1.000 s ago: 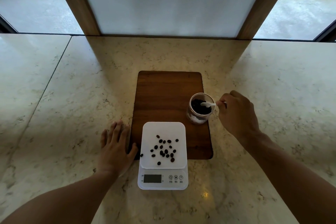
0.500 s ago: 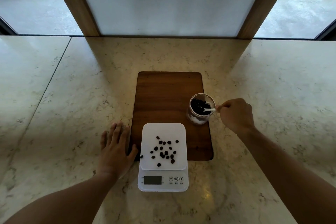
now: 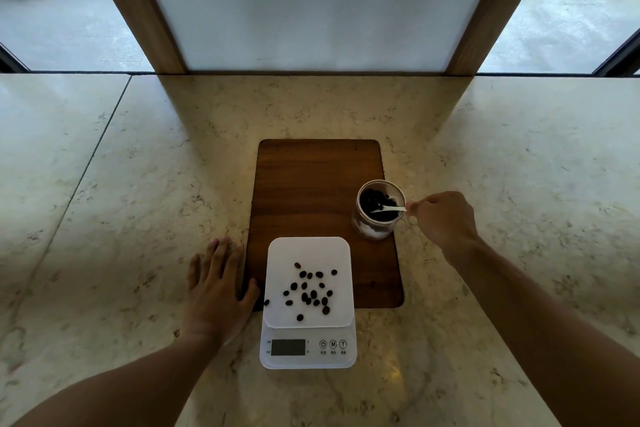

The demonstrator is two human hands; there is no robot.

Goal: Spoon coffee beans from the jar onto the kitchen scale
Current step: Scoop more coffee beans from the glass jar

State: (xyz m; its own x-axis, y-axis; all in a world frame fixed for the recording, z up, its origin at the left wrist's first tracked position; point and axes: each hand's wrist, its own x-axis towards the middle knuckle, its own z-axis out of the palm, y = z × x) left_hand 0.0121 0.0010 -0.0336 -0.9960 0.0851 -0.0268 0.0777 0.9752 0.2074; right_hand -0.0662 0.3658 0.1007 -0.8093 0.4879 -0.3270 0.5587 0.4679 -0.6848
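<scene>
A small glass jar (image 3: 367, 227) of dark coffee beans stands on the right side of a wooden board (image 3: 311, 191). A white spoon (image 3: 393, 208) lies across the jar's mouth with its bowl down among the beans. My right hand (image 3: 445, 222) pinches the spoon's handle just right of the jar. The white kitchen scale (image 3: 308, 302) sits at the board's near edge with several beans (image 3: 310, 291) scattered on its platform. One bean (image 3: 266, 302) lies off the platform's left edge. My left hand (image 3: 216, 291) rests flat on the counter left of the scale, fingers spread.
The marble counter (image 3: 121, 218) stretches wide on both sides. A frosted panel in a wooden frame (image 3: 156, 28) rises at the counter's back edge, with windows to either side.
My right hand has drawn slightly back to the right and the spoon's bowl has dipped deeper into the jar's beans. The left hand, scale and beans have stayed put.
</scene>
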